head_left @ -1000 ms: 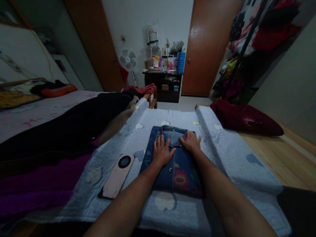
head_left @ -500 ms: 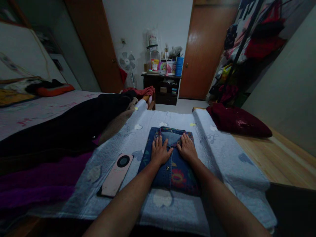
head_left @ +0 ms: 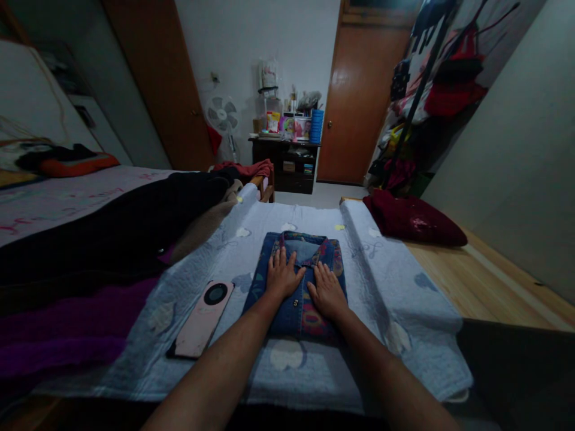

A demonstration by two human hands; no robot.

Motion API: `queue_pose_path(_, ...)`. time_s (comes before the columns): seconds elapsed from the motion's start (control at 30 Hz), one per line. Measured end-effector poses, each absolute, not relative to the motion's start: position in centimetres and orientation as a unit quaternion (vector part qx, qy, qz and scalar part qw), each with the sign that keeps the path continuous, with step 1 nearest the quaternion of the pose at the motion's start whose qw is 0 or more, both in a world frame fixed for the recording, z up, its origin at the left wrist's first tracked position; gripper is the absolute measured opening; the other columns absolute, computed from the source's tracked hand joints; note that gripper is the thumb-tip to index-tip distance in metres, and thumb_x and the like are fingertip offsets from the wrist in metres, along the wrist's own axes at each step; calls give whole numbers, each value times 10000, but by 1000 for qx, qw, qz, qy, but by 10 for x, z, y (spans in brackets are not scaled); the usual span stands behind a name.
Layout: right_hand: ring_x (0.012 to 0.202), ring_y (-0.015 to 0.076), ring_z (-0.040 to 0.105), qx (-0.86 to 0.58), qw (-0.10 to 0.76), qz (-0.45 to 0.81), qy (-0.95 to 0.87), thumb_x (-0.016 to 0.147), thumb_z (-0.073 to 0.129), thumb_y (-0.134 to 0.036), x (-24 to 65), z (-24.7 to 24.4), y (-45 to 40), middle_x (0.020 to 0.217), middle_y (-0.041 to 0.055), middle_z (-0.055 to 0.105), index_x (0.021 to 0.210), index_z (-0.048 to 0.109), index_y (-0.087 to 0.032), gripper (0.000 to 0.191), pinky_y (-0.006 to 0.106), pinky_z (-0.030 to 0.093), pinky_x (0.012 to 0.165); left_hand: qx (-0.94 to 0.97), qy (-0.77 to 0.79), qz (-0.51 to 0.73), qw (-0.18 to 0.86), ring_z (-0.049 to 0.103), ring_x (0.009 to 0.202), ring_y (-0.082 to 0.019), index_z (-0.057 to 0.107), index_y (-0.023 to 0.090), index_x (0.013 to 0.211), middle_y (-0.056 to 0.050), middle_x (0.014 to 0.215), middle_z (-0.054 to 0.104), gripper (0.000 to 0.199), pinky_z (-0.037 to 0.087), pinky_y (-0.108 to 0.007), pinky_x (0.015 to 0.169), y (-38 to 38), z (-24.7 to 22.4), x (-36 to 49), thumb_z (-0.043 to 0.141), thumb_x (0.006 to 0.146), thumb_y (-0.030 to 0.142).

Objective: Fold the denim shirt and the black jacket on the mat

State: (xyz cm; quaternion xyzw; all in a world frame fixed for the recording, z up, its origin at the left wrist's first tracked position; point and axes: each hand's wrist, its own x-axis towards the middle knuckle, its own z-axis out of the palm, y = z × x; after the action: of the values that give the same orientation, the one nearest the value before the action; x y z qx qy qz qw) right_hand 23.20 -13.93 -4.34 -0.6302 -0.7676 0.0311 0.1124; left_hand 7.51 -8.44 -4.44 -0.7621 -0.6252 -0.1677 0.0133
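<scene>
A folded blue denim shirt [head_left: 287,320] with colourful flower patterns lies flat, its collar at the far end and its buttoned front facing up. My left hand [head_left: 284,276] rests on the left half of its front, just below the collar, fingers spread. On the right half lies my right hand [head_left: 329,292], palm down with fingers stretched out. Neither hand grips the cloth. Left of the shirt is a pink phone [head_left: 200,323], its round camera ring facing up. Both lie on a pale blue patterned cloth [head_left: 287,383].
Dark and purple clothes [head_left: 103,239] cover the bed edge at left. At right, a dark red bundle [head_left: 413,218] sits on a wooden board [head_left: 449,269]. Farther off are a fan [head_left: 223,115], a dark cabinet [head_left: 287,161] and hanging bags [head_left: 458,90].
My right hand has slid down the shirt front, away from the collar. My left hand stays in about the same place on it. The whole view has shifted slightly.
</scene>
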Motion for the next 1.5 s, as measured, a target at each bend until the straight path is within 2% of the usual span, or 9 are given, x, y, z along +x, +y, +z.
queue_pose_path(0.23,1427,260,166,-605,116,72,-785,957,250,-506,224,-35,-180,1536,87,246,1461,312,-123,637,440,183,1138,-763,-625,-165,8,229,1399,-328,391,232,1421,-134,1533,266,652,146,-498,1119,-86,-42,75,364,884,601)
queue_pose_path(0.43,1418,250,202,-593,124,59,-793,962,285,-472,224,-32,-204,1527,86,275,1466,301,-137,605,434,214,1130,-768,-620,-162,1,202,1413,-324,371,219,1431,-141,1542,237,660,134,-493,1127,-84,-41,75,343,892,600)
queue_pose_path(0.67,1423,243,186,-596,121,68,-791,968,237,-494,225,-30,-207,1536,70,251,1468,299,-152,609,423,181,1139,-767,-621,-133,-96,127,1437,-276,114,54,1491,-195,1549,163,810,164,-439,1140,-111,-40,61,278,912,595)
queue_pose_path(0.77,1424,237,182,-599,118,74,-789,969,225,-493,225,-28,-207,1540,59,243,1471,291,-164,604,423,164,1141,-798,-586,-99,-101,122,1437,-283,175,81,1487,-186,1547,178,809,162,-457,1140,-139,-40,48,287,898,625)
queue_pose_path(0.93,1425,243,177,-611,114,72,-780,963,257,-485,224,-25,-208,1543,56,238,1469,299,-192,585,455,153,1136,-817,-567,-80,-67,152,1423,-339,291,223,1469,-158,1545,213,744,197,-500,1115,-171,-37,32,327,872,664)
queue_pose_path(1.03,1425,250,177,-615,112,66,-777,956,302,-425,227,-29,-211,1544,71,233,1465,310,-191,561,454,166,1133,-820,-565,-84,-46,188,1414,-350,324,262,1456,-146,1539,243,708,216,-505,1105,-179,-36,21,353,868,656)
queue_pose_path(1.23,1411,260,222,-618,130,54,-774,927,368,-387,244,-34,-215,1519,122,286,1434,365,-104,580,424,204,1131,-827,-554,-86,-38,222,1412,-306,352,267,1443,-124,1531,275,679,234,-468,1111,-187,-36,-9,392,872,632)
queue_pose_path(1.4,1282,259,449,-628,124,85,-764,914,354,-297,235,-10,-196,1370,169,507,1304,524,-74,480,381,316,1067,-823,-561,-79,-38,291,1387,-302,455,188,1380,-152,1455,409,595,227,-489,1115,-180,-21,2,361,919,552)
queue_pose_path(1.5,1338,234,377,-602,162,75,-779,912,313,-240,216,-7,-183,1436,144,435,1380,429,-69,512,372,292,1091,-836,-536,-112,-37,317,1380,-244,442,179,1380,-111,1476,391,482,232,-454,1127,-173,-17,25,317,964,389)
